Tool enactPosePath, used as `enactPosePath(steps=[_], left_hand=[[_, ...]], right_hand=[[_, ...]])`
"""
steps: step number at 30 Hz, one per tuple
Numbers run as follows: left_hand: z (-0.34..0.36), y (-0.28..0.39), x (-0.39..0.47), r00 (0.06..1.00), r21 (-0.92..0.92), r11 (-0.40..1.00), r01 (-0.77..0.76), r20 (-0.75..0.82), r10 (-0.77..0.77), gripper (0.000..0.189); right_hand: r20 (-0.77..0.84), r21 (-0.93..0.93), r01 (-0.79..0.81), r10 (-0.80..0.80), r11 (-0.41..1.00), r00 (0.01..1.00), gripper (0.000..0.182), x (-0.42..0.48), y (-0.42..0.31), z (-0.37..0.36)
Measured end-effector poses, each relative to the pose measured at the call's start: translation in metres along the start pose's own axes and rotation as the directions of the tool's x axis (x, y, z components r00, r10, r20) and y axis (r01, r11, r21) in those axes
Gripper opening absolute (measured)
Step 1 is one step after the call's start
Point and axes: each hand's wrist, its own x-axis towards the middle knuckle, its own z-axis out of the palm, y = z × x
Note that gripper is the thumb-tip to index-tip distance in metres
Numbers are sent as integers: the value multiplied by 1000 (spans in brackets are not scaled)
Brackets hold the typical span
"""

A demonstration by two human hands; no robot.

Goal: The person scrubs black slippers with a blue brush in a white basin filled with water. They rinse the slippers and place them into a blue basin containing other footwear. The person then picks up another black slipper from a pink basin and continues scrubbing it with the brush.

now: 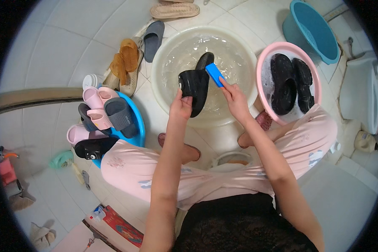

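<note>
My left hand [182,105] grips a black slide slipper [196,82] by its strap and holds it over a large white basin [157,91] of water. An eye-like decoration shows at the strap's left edge. In my right hand [234,97] is a blue scrubbing brush [214,74], its far end close to the slipper's right side. Whether the bristles touch the slipper I cannot tell. To the right, a pink basin [318,83] holds sudsy water and two black shoes [283,83].
A blue basin [141,126] at left is piled with pink and grey slides [118,110] and a black slipper [94,148]. Tan shoes [126,63] and a grey slipper [153,41] lie along the wall. A teal tub [318,34] stands at upper right, near a white squat toilet [359,91].
</note>
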Motion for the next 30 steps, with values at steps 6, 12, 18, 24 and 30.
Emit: enactPosePath(steps=[6,12,18,24,30], left_hand=[[2,-2,-5,998,54,998,17,-67,-13,23],[-3,-18,2,987,22,998,-61,149,57,54],[-24,-50,21,862,758,563,-329,-2,507,91],[-41,-50,58,884,634,705,-318,-71,462,79],[-16,-53,50,979,159,973,-167,-90,183,56]], right_hand=[[-3,-22,-8,8,1000,1000,37,-14,0,-3],[-119,22,-171,172,985,978,38,-2,47,15],[79,-270,-223,253,937,964,43,11,68,44],[97,-356,-270,323,895,942,52,19,87,57],[276,120,-532,486,838,829,56,5,50,56]])
